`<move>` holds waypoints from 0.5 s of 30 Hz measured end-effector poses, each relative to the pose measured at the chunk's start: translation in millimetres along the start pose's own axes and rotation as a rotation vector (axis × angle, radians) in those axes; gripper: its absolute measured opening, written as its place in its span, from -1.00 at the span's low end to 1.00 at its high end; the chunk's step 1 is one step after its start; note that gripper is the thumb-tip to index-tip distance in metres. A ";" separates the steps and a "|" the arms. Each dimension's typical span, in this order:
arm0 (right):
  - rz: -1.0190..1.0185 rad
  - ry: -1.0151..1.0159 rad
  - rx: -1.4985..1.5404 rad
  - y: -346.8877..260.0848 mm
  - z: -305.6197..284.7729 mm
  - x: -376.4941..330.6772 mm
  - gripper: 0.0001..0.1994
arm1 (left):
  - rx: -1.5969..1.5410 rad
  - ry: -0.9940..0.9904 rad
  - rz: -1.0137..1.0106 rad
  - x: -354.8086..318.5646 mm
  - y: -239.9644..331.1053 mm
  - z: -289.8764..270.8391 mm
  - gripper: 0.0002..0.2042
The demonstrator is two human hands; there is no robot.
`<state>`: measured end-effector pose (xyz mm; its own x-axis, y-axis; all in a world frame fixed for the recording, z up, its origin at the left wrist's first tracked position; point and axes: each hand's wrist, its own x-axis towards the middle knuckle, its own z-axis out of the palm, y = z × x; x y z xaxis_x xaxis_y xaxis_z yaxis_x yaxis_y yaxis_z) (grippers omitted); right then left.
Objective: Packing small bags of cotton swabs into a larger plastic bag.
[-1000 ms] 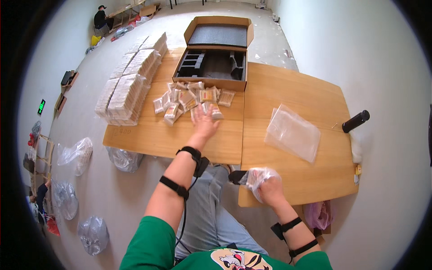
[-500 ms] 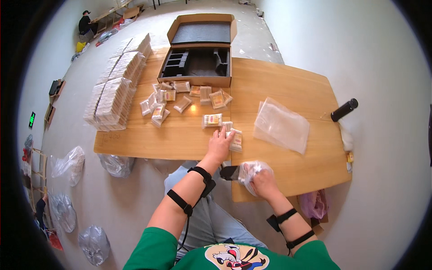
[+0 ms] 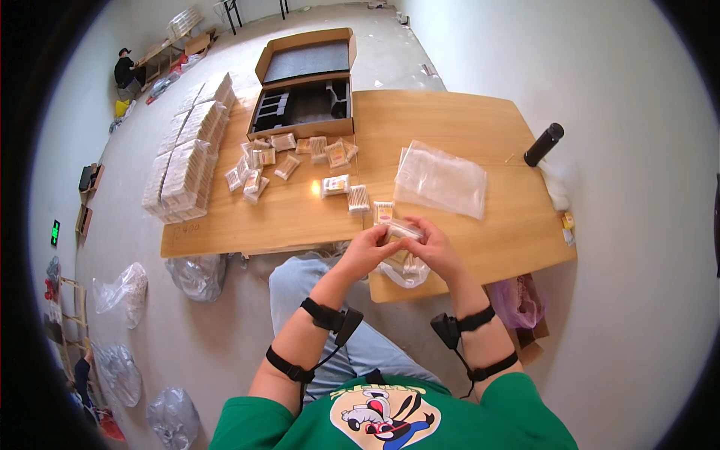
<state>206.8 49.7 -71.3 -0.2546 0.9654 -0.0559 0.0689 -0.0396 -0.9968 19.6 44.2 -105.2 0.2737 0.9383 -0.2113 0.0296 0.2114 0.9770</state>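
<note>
Both hands meet over a clear plastic bag at the table's near edge. My left hand is closed, its fingertips pinching a small pack of cotton swabs at the bag's mouth. My right hand is closed on the bag's upper edge, its fingers close to the left ones. The fingers partly hide the pack. Just beyond them lie a labelled swab pack, a second with white sticks showing, and a third with a label.
More swab packs lie scattered before an open cardboard box with black foam. Stacked swab bundles line the table's left side. Flat clear bags lie right of centre; a black bottle stands at the right edge. A person sits far off.
My left hand has come back from the loose packs to the bag, bringing a swab pack. My right hand has shifted to the bag's upper edge. The whole view has shifted slightly.
</note>
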 end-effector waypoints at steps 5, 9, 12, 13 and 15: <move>0.009 0.195 -0.003 8.8 -17.5 -17.8 -0.77 | 0.255 0.269 0.188 -11.7 -15.9 17.6 -0.63; -0.157 0.366 -0.138 31.4 -30.5 -41.4 -0.79 | 0.678 0.387 0.177 -21.4 -30.2 37.3 -0.55; -0.161 0.214 -0.240 26.0 -20.6 -51.1 -0.79 | 0.652 0.473 0.245 -11.6 -56.8 32.0 -0.67; -0.091 0.184 -0.218 29.6 -23.8 -51.7 -0.81 | 0.616 0.463 0.217 -10.6 -53.3 34.9 -0.71; -0.022 0.157 -0.196 41.8 -26.5 -46.9 -0.83 | 0.579 0.451 0.191 -11.3 -47.8 41.7 -0.74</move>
<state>247.2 9.6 -108.9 -0.1064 0.9943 -0.0096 0.2548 0.0180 -0.9668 55.2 12.1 -148.3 -0.0910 0.9916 0.0923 0.5551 -0.0264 0.8314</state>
